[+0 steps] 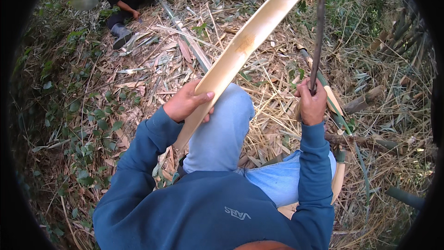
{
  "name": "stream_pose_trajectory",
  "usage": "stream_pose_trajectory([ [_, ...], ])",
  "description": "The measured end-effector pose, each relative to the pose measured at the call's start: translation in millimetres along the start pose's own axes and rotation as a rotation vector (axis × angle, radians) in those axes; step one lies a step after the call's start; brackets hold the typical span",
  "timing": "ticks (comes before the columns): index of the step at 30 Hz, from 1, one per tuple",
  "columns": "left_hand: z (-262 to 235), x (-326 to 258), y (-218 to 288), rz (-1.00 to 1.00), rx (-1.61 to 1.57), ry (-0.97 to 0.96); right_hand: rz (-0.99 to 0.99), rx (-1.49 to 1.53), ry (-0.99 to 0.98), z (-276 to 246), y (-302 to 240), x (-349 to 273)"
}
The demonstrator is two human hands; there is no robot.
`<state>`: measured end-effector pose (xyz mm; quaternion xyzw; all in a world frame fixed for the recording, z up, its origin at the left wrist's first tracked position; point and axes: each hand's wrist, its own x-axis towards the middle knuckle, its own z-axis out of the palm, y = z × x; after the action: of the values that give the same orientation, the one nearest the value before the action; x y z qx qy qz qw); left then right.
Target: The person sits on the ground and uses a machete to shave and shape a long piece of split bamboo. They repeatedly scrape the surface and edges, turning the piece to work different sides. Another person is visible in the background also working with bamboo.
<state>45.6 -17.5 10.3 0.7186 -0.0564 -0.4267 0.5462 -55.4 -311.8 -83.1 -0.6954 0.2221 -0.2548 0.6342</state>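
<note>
My left hand (pixel 188 103) is closed around the lower part of a split length of bamboo (pixel 247 41), thumb on its pale hollow inner face. The piece slants up and to the right across my raised knee, with a brownish patch midway along it. On the right, my right hand (pixel 311 105) grips a long, dark, narrow-bladed machete (pixel 318 32), which points upward. Its blade stands apart from the bamboo, to the right of the upper end. Most of the machete's handle is hidden in my fist.
At the upper left a person in dark clothes and boots (pixel 122 36) sits on the ground. A green bamboo pole (pixel 187 37) lies beyond my knee. More cut bamboo (pixel 334 102) and a broken branch (pixel 364 100) lie at the right. Dry leaves and bamboo litter surround me.
</note>
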Motion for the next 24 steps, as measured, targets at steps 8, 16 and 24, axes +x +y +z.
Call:
stream_pose_trajectory([
  [8,37.4,58.7,56.4,0.171,-0.024,-0.197,-0.031,-0.147,0.061,-20.2,-14.2,-18.2],
  [16,92.9,128.8,57.7,0.213,-0.009,-0.308,0.035,-0.48,0.147,-65.6,-19.7,-29.4],
  [24,120.8,129.4,22.0,0.138,0.095,-0.389,-0.233,-0.892,0.045,-65.2,-2.6,-45.1],
])
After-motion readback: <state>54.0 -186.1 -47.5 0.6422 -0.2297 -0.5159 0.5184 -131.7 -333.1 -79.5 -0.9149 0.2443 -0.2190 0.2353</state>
